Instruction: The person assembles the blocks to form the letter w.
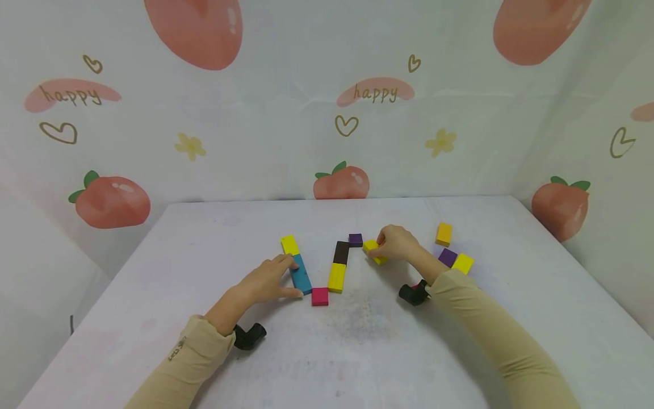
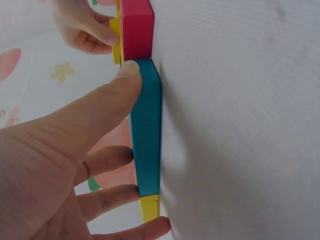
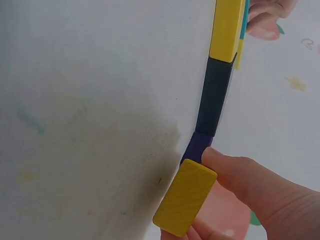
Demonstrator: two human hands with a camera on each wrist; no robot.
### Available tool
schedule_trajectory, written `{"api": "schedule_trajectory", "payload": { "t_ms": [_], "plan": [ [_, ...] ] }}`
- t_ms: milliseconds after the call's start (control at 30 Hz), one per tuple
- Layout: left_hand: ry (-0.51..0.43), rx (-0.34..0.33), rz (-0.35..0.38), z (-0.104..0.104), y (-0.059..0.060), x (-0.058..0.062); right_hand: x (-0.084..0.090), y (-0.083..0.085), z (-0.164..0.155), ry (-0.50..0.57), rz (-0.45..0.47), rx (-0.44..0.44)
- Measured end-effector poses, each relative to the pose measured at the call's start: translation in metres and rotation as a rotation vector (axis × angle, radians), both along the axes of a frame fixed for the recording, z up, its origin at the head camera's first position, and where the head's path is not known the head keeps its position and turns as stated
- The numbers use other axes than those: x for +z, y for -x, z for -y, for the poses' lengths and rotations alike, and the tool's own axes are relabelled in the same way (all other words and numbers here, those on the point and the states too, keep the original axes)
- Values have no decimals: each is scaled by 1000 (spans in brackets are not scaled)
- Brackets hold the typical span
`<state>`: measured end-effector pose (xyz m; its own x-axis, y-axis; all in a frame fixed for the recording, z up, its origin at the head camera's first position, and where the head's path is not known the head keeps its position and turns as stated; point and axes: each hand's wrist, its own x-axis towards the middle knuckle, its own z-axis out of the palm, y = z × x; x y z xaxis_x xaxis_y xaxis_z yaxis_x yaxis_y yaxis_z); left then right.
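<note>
My left hand [image 1: 265,281] rests its spread fingers and thumb against a long blue block [image 1: 301,279], the thumb at the end near the red block [image 1: 319,296]. A yellow block [image 1: 289,244] adjoins the blue one's far end. Right of the red block, another yellow block [image 1: 336,277] and a dark brown block [image 1: 341,253] continue the zigzag up to a small purple block [image 1: 355,241]. Between thumb and fingers, my right hand [image 1: 398,244] pinches a yellow block [image 3: 185,197], just right of the purple one and overlapping its end in the right wrist view.
On the right side of the white table [image 1: 230,227] lie an orange-yellow block [image 1: 444,233], a purple block [image 1: 448,257] and a yellow block [image 1: 462,263]. Black devices [image 1: 249,336] hang at both wrists; the right one partly covers a reddish block. A printed cloth [image 1: 286,142] backs the table.
</note>
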<state>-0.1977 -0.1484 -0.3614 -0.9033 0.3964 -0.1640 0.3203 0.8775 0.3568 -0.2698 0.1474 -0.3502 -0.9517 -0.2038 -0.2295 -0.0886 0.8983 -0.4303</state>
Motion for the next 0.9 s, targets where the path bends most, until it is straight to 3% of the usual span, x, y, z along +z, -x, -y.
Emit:
{"api": "schedule_trajectory", "payload": {
  "t_ms": [900],
  "plan": [
    [-9, 4, 2, -1, -2, 0, -3, 2, 6, -35, 21, -47]
  ]
}}
